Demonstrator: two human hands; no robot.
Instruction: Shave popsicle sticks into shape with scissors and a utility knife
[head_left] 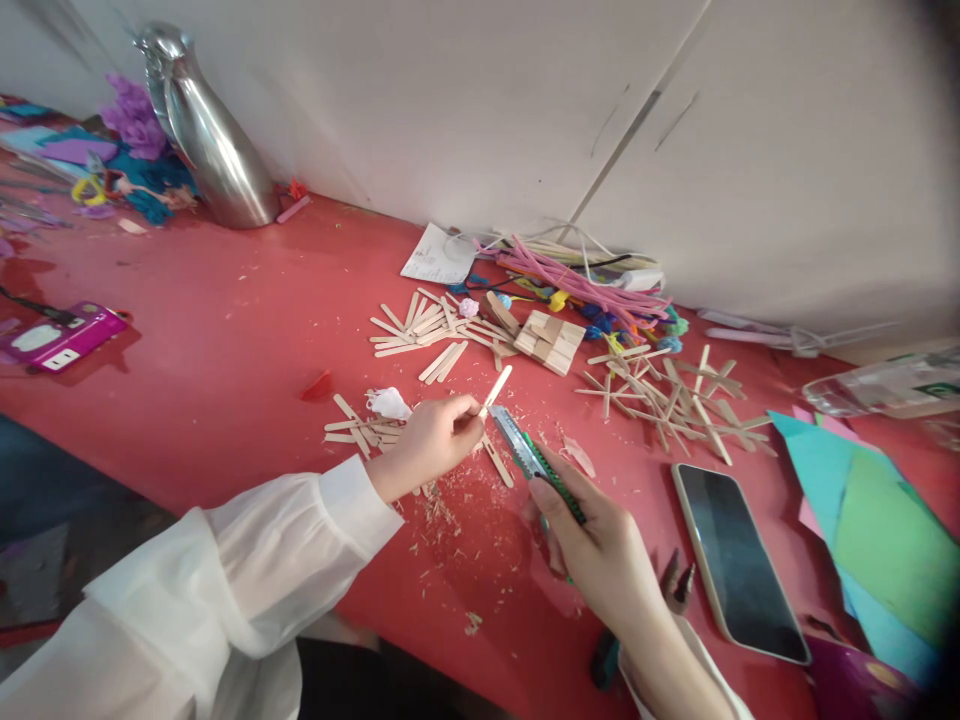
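Note:
A pale wooden craft stick (498, 386) is pinched in the closed fingers of my left hand (448, 432), its free end pointing up and away. My right hand (583, 525) is wrapped round a green utility knife (525, 450) with its metal blade end close to the stick; whether they touch I cannot tell. Below the hands, wood shavings (442, 510) are scattered over the red table (225, 350). A loose craft stick (498, 462) lies between the hands. More sticks (352, 425) and a crumpled white piece (388, 403) lie beside my left wrist.
Behind the hands are piles of craft sticks (420, 325), a block of sticks (551, 341) and pink pipe cleaners (577, 280). A phone (739, 560), dark-handled pliers (677, 580) and coloured paper (877, 530) lie right. A steel jug (214, 140) and purple power strip (67, 335) are left.

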